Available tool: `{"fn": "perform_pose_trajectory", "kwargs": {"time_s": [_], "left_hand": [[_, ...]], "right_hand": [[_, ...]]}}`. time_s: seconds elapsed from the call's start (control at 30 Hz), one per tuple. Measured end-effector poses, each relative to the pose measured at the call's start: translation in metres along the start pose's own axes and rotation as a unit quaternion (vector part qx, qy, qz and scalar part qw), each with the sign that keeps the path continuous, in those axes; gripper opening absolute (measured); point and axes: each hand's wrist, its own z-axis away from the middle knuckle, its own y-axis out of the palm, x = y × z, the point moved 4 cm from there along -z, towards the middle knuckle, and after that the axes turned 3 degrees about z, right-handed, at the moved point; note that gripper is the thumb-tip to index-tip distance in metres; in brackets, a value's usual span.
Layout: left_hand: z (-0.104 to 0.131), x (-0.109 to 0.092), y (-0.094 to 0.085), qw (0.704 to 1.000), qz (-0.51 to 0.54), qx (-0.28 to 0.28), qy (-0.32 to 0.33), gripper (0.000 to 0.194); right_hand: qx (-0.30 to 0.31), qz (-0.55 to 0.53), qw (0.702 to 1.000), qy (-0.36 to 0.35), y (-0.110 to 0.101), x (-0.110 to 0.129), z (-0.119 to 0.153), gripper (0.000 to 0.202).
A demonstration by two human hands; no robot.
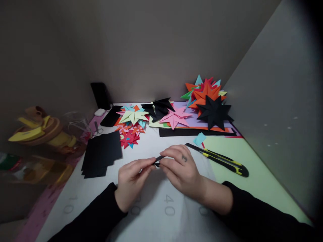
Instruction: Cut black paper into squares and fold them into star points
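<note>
Between my two hands, over the middle of the white work surface (148,215), is a small folded piece of black paper (157,161). My left hand (135,178) pinches its left end between thumb and fingers. On the right side, my right hand (181,168) grips the other end, its fingers curled over the paper and hiding much of it. Left of my hands lies a stack of black paper squares (102,153). A black and yellow utility knife (222,159) rests to the right of my right hand.
Folded paper stars stand at the back: a black star (215,112), a pink star (176,117) and a pale yellow star (134,115). Pale green paper (242,190) covers the right side. Scissors (97,129), a phone (111,116) and a bottle (37,169) are at the left.
</note>
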Motion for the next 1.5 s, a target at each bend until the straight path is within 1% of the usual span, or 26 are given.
{"fn": "perform_pose_trajectory", "kwargs": {"time_s": [0.13, 0.2, 0.33, 0.4, 0.5, 0.6, 0.7, 0.87, 1.0, 1.1, 1.23, 1.33, 1.43, 1.5], "left_hand": [[0.0, -0.001, 0.002, 1.0, -0.003, 0.005, 0.0, 0.019], [0.001, 0.0, 0.003, 1.0, -0.005, 0.004, 0.0, 0.018], [0.003, 0.0, 0.006, 0.999, -0.003, 0.015, 0.034, 0.022], [0.004, 0.0, 0.008, 0.999, 0.005, 0.024, 0.038, 0.023], [0.003, 0.002, 0.007, 1.0, 0.018, 0.023, 0.011, 0.019], [-0.001, 0.004, 0.004, 1.0, 0.01, 0.004, -0.021, 0.015], [-0.003, 0.006, 0.001, 0.999, 0.0, -0.014, -0.04, 0.011], [-0.003, 0.008, 0.0, 0.998, 0.004, -0.019, -0.057, 0.01], [-0.003, 0.01, 0.0, 0.998, 0.001, -0.019, -0.068, 0.008], [-0.004, 0.013, 0.002, 0.995, 0.008, -0.011, -0.094, 0.007], [-0.006, 0.015, 0.006, 0.991, 0.033, 0.016, -0.131, 0.006], [-0.006, 0.014, 0.009, 0.99, 0.042, 0.045, -0.13, 0.007], [-0.006, 0.014, 0.006, 0.991, 0.039, 0.04, -0.119, 0.008], [-0.007, 0.015, 0.003, 0.99, 0.041, 0.028, -0.129, 0.008]], "right_hand": [[0.017, 0.02, 0.999, -0.023, 0.002, 0.003, 0.001, 0.019], [0.017, 0.02, 0.999, -0.02, 0.004, 0.004, 0.001, 0.018], [0.009, 0.014, 1.0, -0.01, 0.006, 0.007, 0.001, 0.017], [0.014, 0.004, 1.0, -0.006, 0.008, 0.007, 0.001, 0.015], [0.007, -0.016, 1.0, 0.014, 0.007, 0.004, 0.0, 0.01], [-0.014, -0.032, 0.998, 0.049, 0.004, -0.002, -0.001, 0.008], [-0.019, -0.042, 0.996, 0.076, 0.002, -0.005, -0.002, 0.01], [-0.031, -0.093, 0.987, 0.124, 0.004, -0.008, -0.004, 0.015], [-0.013, -0.129, 0.978, 0.162, 0.006, -0.01, -0.006, 0.019], [0.001, -0.137, 0.975, 0.176, 0.006, -0.012, -0.005, 0.021], [0.01, -0.105, 0.985, 0.139, 0.007, -0.01, -0.002, 0.02], [0.024, -0.068, 0.992, 0.102, 0.007, -0.006, -0.002, 0.018], [0.047, -0.027, 0.996, 0.077, 0.004, -0.005, -0.004, 0.014], [0.068, -0.005, 0.995, 0.07, 0.003, -0.006, -0.005, 0.013]]}}
